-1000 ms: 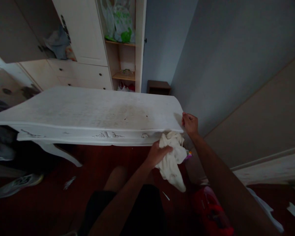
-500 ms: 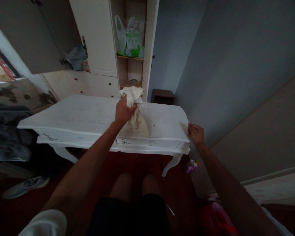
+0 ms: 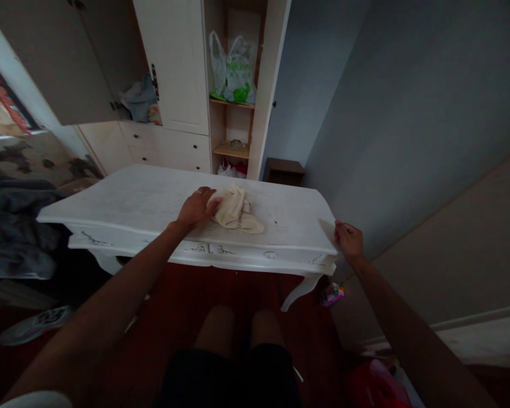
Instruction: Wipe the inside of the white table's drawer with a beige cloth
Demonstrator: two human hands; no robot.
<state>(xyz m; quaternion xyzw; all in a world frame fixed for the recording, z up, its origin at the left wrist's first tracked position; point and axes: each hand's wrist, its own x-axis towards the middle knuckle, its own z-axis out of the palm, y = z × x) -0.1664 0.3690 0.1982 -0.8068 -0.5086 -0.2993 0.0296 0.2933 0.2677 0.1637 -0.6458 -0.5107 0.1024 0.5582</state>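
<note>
A crumpled cream cloth (image 3: 237,211) lies on top of the white desk (image 3: 161,190), a little right of its middle. Just left of the cloth is my left hand (image 3: 199,207), its fingers apart and holding nothing; the fingertips come close to the fabric, and I cannot tell whether they touch it. My right hand (image 3: 349,239) is at the desk's right end, fingers curled in by the edge. What those fingers pinch, if anything, is hidden. A small dark speck sits on the desktop between the cloth and the right end.
Behind the desk stands a white wardrobe (image 3: 174,73) with a plastic bag (image 3: 239,71) on a shelf. A small brown cabinet (image 3: 284,171) is by the wall. Grey fabric (image 3: 17,226) is heaped at left, above a shoe (image 3: 36,324). A purple box (image 3: 332,294) is near the right desk leg.
My left hand has let go of the cloth and moved left and down. The cloth, earlier lifted in that hand, now rests on the desktop. My right hand stays at the desk's right end.
</note>
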